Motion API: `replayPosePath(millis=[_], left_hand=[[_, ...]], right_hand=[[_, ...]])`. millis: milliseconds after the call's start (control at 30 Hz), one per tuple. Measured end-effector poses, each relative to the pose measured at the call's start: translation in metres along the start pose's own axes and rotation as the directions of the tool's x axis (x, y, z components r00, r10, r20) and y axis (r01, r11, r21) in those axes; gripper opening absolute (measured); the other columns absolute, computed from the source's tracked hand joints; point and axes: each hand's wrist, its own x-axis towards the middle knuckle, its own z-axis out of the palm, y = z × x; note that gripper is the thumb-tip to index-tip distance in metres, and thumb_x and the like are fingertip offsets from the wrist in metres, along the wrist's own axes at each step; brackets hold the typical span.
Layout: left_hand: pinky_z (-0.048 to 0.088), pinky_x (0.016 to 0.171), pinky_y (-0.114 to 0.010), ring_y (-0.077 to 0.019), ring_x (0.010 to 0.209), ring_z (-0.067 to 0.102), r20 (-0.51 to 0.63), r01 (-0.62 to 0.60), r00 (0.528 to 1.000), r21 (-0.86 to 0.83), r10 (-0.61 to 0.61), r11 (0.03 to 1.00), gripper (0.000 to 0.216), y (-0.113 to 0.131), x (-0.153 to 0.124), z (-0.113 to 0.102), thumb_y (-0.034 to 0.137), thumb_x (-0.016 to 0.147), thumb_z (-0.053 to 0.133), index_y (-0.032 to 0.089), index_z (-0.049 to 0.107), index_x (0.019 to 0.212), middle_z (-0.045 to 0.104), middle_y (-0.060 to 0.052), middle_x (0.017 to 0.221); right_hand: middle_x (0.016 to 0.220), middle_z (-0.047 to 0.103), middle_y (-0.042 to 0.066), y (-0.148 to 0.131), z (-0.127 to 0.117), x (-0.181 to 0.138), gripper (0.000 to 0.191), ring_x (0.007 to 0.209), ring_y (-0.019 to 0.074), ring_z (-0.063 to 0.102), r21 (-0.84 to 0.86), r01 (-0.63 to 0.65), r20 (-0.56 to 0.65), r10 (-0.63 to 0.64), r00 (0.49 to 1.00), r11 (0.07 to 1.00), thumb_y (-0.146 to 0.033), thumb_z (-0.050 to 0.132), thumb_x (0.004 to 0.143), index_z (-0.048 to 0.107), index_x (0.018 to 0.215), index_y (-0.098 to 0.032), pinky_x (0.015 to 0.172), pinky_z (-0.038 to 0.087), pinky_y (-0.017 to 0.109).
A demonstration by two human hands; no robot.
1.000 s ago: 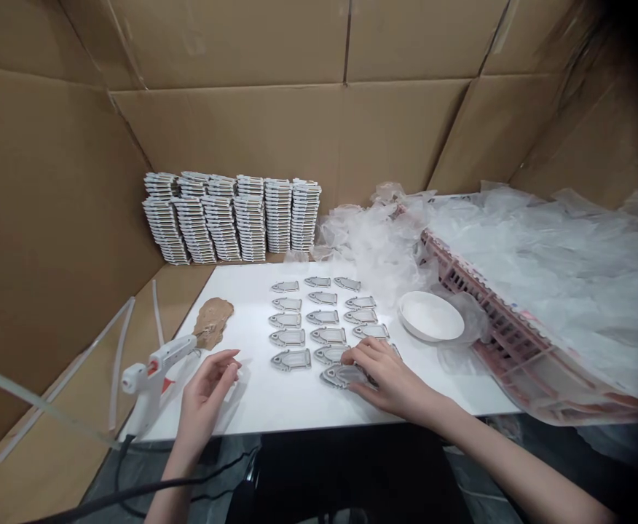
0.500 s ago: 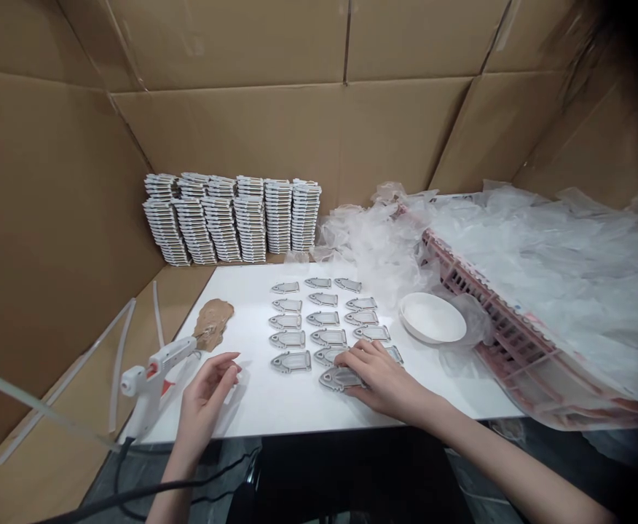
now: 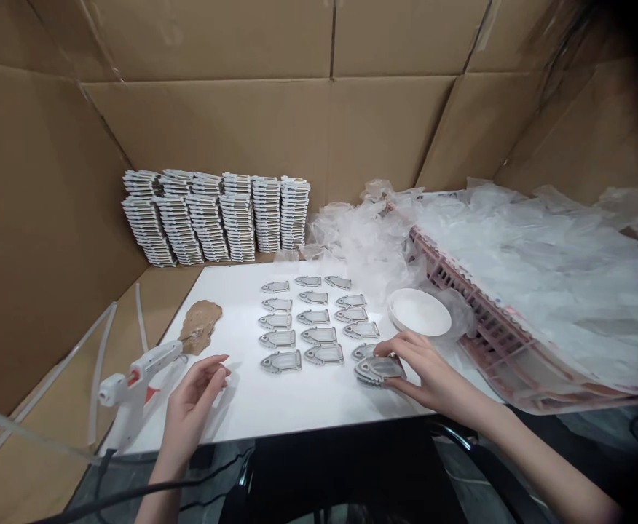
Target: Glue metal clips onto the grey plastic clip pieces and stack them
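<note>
Right grip [image 3: 435, 372] pinches grey fish-shaped frames [image 3: 376, 369], partly hidden, apparently a small stack.

White tabletop [image 3: 297, 402] under gray pointed frames [image 3: 281, 362]

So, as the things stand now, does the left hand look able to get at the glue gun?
Probably yes: the left hand is close beside the glue gun, and I see nothing standing between them on the white tabletop.

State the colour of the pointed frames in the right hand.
The pointed frames are grey; the head view shows them best.
</note>
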Motion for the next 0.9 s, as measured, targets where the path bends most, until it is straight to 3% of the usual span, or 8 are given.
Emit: replayPosePath(millis=[433, 667, 900], left_hand=[[0.046, 0.079, -0.029, -0.0194, 0.087, 0.059, 0.002, 0.026, 1.000, 0.010, -0.026, 1.000, 0.039, -0.004, 0.000, 0.000, 0.046, 0.083, 0.062, 0.018, 0.060, 0.110, 0.065, -0.006, 0.093], [0.047, 0.076, -0.028, -0.0187, 0.082, 0.059, 0.000, 0.003, 1.000, 0.029, -0.003, 1.000, 0.036, -0.005, 0.001, -0.001, 0.044, 0.085, 0.061, 0.019, 0.061, 0.109, 0.063, -0.004, 0.088], [0.046, 0.072, -0.028, -0.0191, 0.079, 0.060, -0.009, -0.012, 1.000, 0.043, 0.012, 0.999, 0.036, 0.001, 0.000, -0.002, 0.046, 0.085, 0.059, 0.018, 0.061, 0.107, 0.062, -0.004, 0.083]], right_hand=[[0.112, 0.059, 0.008, 0.014, 0.003, -0.005, 0.020, 0.109, 0.0260, 0.050, 0.050, -0.042, 0.075, 0.038, 0.996, 0.998, -0.030, 0.056, 0.089, 0.056, 0.108, -0.024, 0.095, 0.040, 0.044], [0.112, 0.058, 0.007, 0.005, -0.001, -0.002, 0.028, 0.109, 0.0261, 0.050, 0.017, -0.074, 0.147, 0.071, 0.987, 0.997, -0.028, 0.059, 0.086, 0.055, 0.113, -0.026, 0.093, 0.041, 0.041], [0.110, 0.059, 0.007, 0.011, 0.012, 0.003, 0.032, 0.104, 0.0242, 0.053, -0.008, -0.070, 0.141, 0.071, 0.988, 0.997, -0.020, 0.057, 0.086, 0.054, 0.117, -0.026, 0.092, 0.042, 0.040]])
